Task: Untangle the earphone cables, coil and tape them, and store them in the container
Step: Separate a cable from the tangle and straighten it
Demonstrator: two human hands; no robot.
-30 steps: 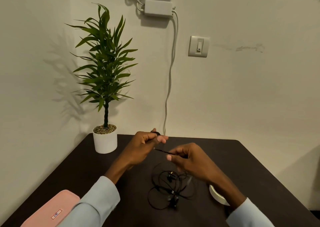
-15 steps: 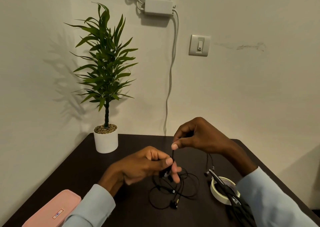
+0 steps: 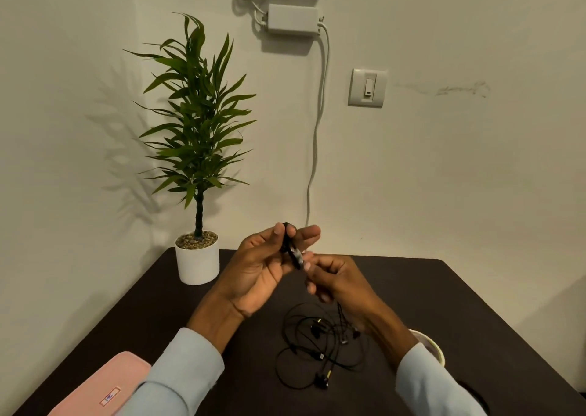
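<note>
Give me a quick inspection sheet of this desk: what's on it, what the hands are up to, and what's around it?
Surface: dark table set into a wall corner.
Job's things: black coiled bundle held up between both hands; loose tangle of black earphone cables on the table; tape roll by the right sleeve, partly hidden; pink case at the near left edge.
Clutter: potted plant at the far left corner.
Hands: left hand pinches the bundle; right hand has curled fingers at its lower end, exact grip unclear.
Cables: white cable running down the wall.
Surroundings: white box on the wall, light switch.
</note>
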